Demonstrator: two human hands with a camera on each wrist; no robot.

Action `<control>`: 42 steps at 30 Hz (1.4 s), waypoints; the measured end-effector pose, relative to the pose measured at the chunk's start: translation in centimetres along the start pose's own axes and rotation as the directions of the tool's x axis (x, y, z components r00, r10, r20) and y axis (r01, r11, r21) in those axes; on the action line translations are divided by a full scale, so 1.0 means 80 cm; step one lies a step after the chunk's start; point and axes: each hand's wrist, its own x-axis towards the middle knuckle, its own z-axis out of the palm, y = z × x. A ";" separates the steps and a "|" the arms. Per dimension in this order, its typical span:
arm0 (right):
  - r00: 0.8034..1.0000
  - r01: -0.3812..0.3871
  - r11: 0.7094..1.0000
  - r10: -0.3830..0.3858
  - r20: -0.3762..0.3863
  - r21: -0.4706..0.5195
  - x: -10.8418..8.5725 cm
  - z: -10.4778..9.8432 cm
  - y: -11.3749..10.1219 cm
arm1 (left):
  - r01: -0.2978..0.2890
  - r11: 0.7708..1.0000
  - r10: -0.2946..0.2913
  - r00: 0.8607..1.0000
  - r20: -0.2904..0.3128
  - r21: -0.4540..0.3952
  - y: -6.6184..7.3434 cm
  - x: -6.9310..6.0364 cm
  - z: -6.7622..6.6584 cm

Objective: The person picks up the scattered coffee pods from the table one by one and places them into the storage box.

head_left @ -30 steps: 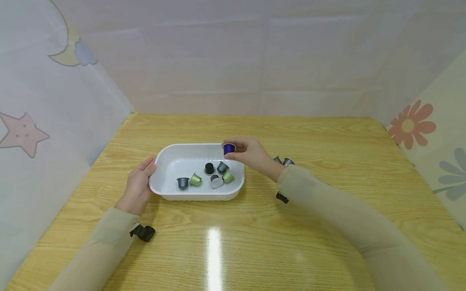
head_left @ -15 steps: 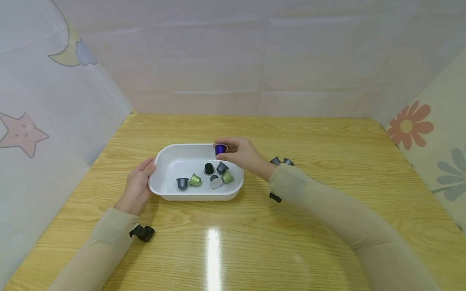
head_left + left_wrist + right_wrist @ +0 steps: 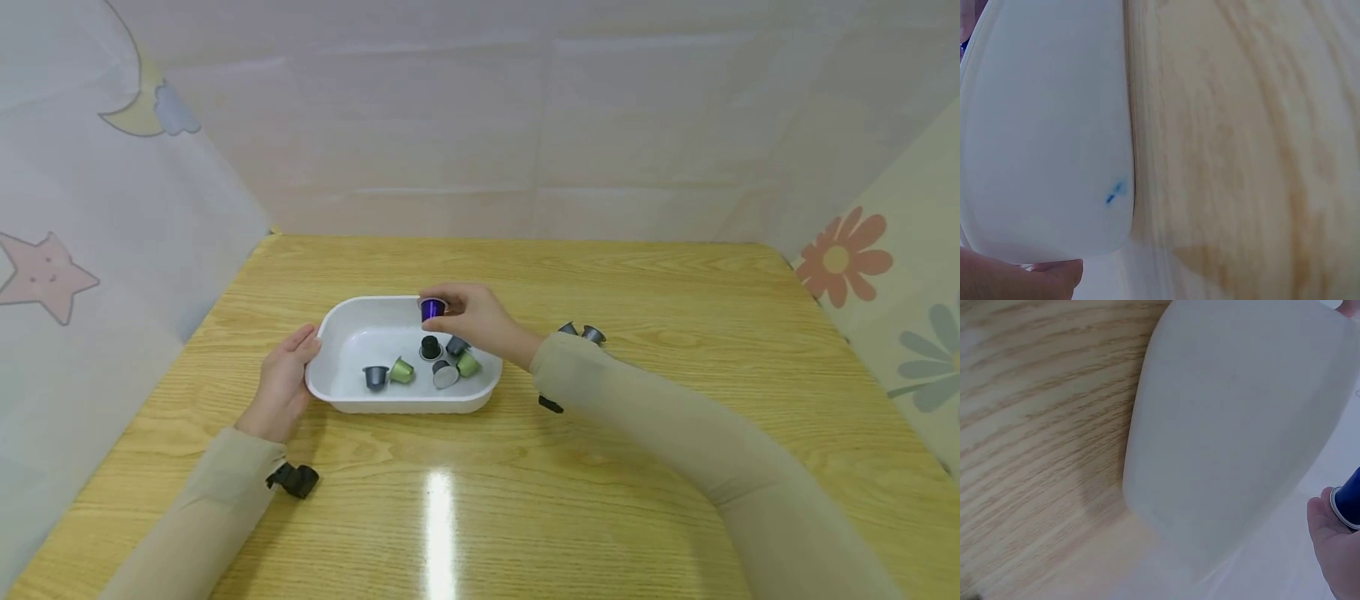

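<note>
Above the far side of a white tray, my right hand pinches a purple coffee capsule between thumb and fingers. The right wrist view shows this capsule as dark blue, cut off by the frame edge. My left hand rests against the tray's left end, its fingers extended. Inside the tray lie a black capsule, two green capsules, a grey capsule and others. One grey capsule is partly covered by my right hand.
Two grey capsules lie on the wooden table, right of the tray and close to my right sleeve. Printed cloth walls stand behind and at both sides of the table.
My right hand has moved left over the tray, carrying the purple capsule. The left hand and the tray have stayed in place.
</note>
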 end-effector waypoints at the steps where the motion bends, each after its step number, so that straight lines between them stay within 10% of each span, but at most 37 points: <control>1: 1.000 0.001 1.000 -0.001 0.003 -0.001 0.001 0.001 -0.001 | 0.003 1.000 -0.003 1.000 0.002 -0.006 0.000 0.000 0.000; 42: 0.991 -0.051 0.969 0.080 0.110 -0.244 0.052 0.031 0.001 | -0.004 1.000 0.004 1.000 0.013 0.005 -0.001 0.000 -0.001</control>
